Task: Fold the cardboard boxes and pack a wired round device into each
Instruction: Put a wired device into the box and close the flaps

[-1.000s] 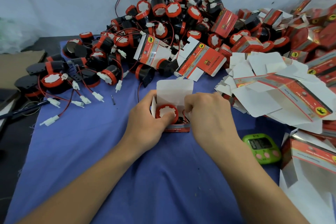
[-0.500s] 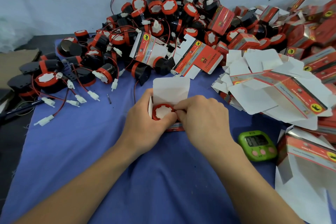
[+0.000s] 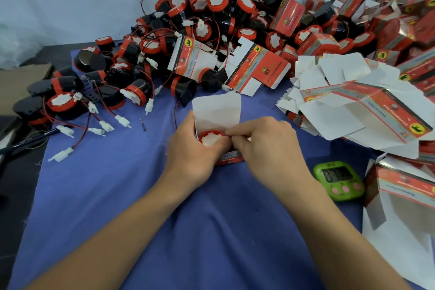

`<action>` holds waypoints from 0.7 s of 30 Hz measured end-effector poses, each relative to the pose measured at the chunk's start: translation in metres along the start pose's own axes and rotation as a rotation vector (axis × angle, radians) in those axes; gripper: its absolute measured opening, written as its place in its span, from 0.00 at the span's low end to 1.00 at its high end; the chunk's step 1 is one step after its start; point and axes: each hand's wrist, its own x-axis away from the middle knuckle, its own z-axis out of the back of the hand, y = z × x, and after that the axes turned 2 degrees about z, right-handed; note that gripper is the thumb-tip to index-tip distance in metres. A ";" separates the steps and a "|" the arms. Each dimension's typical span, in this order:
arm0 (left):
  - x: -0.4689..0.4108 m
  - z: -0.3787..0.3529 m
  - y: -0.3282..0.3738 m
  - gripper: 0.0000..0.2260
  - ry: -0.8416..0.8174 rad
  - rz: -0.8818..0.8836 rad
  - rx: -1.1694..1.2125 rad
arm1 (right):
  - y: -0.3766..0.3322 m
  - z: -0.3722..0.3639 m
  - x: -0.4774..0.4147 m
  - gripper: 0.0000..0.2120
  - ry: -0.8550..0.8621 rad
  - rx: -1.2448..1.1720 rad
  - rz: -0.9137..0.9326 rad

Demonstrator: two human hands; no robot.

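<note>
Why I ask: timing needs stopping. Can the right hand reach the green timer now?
Probably yes: the green timer lies near the right hand on bare cloth, nothing between; its grip must first leave the box.

Both forearms angle in toward one grip. The left hand [image 3: 193, 155] wraps the box [image 3: 216, 112] from its left side. The right hand [image 3: 266, 148] is curled, thumb and forefinger pinching at the box's opening, just beside the left thumb.

Glossy cardboard box [image 3: 229, 157] on matt blue cloth [image 3: 117, 195].
</note>
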 end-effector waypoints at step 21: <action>0.008 0.009 -0.002 0.18 -0.281 -0.024 0.193 | -0.001 0.003 0.049 0.23 -0.326 0.122 0.028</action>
